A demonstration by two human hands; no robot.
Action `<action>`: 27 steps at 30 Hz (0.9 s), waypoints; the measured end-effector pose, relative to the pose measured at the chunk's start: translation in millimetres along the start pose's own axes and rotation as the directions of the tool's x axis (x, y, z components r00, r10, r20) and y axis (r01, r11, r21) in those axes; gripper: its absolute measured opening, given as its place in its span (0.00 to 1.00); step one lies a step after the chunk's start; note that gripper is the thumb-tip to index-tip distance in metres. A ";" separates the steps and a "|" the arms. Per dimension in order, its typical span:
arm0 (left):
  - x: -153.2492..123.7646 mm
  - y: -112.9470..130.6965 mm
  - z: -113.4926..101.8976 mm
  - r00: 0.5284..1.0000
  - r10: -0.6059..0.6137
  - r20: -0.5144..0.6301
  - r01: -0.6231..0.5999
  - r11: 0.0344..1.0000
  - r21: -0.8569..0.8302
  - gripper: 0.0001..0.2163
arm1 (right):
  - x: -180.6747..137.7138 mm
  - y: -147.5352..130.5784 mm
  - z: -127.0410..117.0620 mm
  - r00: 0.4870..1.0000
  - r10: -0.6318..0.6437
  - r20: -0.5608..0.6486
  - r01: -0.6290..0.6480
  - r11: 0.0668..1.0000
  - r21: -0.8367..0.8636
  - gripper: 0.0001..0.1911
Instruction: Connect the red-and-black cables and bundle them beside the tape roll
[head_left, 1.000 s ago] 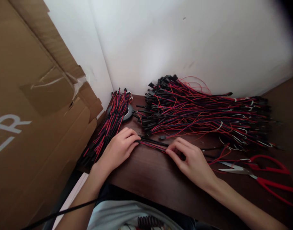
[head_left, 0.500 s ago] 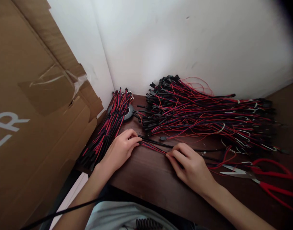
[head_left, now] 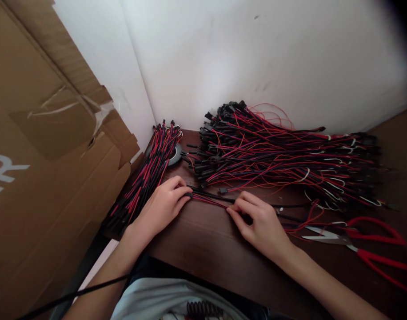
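Between my two hands runs a thin wire bundle (head_left: 208, 201), red and dark strands stretched nearly straight above the brown table. My left hand (head_left: 170, 198) pinches its left end, where a small black piece shows at the fingertips. On the right end, my right hand (head_left: 257, 220) closes thumb and fingers round the strands. Just behind the bundle lies a black cable (head_left: 220, 195), passing behind my right hand. Loose red and dark wires (head_left: 310, 218) extend on the table to the right of that hand; whether they belong to the held bundle is hidden.
A large heap of wire harnesses (head_left: 273, 155) lies against the wall. A smaller wire pile (head_left: 146, 173) rests at the left, beside a roll of tape (head_left: 178, 155). Open red-handled scissors (head_left: 350, 242) lie at right. A cardboard box (head_left: 57, 178) borders the left side.
The whole view has shifted slightly. Both hands keep their grip on the wire bundle, with hardly any movement relative to the table.
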State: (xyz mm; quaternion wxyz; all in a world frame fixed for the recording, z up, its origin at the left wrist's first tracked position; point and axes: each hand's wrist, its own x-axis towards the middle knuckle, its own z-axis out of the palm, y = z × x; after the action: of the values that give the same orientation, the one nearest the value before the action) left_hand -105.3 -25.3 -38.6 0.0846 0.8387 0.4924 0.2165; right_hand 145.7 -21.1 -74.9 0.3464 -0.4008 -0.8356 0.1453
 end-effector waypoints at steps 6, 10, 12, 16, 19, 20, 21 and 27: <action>-2.4 -5.4 6.0 0.999 0.011 -0.036 -0.012 1.000 -0.016 0.08 | -3.4 -0.7 0.5 0.999 -0.053 0.001 0.053 0.998 -0.045 0.11; -3.8 -5.8 6.3 0.999 -0.005 -0.049 0.004 1.000 -0.027 0.07 | -4.3 -1.6 -0.7 0.998 -0.062 -0.022 0.062 0.998 -0.001 0.07; -6.1 -5.2 6.1 0.998 -0.014 -0.066 0.011 0.999 -0.041 0.07 | -4.7 -2.2 -0.8 0.997 -0.076 -0.034 0.077 0.997 0.018 0.06; -9.7 -3.1 7.1 0.997 -0.042 -0.067 0.041 0.999 -0.013 0.08 | -5.4 -2.6 -0.3 0.994 -0.108 -0.025 0.109 0.994 0.017 0.06; -9.3 -1.2 7.8 0.998 -0.051 -0.040 0.053 0.997 0.056 0.08 | -5.5 -2.5 -0.3 0.993 -0.116 -0.018 0.116 0.993 0.014 0.06; -9.1 -0.4 7.4 0.998 -0.046 -0.030 0.048 0.996 0.075 0.08 | -5.4 -2.4 -0.4 0.993 -0.116 -0.018 0.116 0.993 0.015 0.06; -8.9 0.5 6.6 0.999 -0.039 -0.020 0.040 0.995 0.090 0.08 | -5.4 -2.4 -0.6 0.993 -0.115 -0.018 0.116 0.993 0.014 0.06; -12.3 8.1 -0.3 0.997 -0.053 0.052 0.043 0.985 0.166 0.09 | -5.0 -1.0 -0.3 0.994 -0.106 -0.015 0.106 0.994 0.011 0.06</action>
State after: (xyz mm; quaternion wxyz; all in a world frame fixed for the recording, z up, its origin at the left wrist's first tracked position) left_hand -104.2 -40.0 -38.8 0.0340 0.8365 0.5262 0.1491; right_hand 147.5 -25.6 -76.5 0.3620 -0.3548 -0.8523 0.1288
